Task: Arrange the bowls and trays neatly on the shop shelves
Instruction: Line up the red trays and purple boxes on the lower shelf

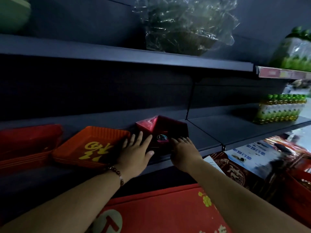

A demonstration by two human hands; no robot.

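A dark red tray with a round sticker lies on the dark middle shelf, a shiny red wrapped corner at its back left. My left hand rests flat on its left edge with fingers spread. My right hand curls over its front right edge. To the left sits a stack of orange-red trays with a gold character, touching my left hand. Further left stands another stack of red trays.
On the upper shelf sits a basket wrapped in clear plastic. Packs of green-capped bottles stand at the right. Red cartons lie below the shelf, near my forearms.
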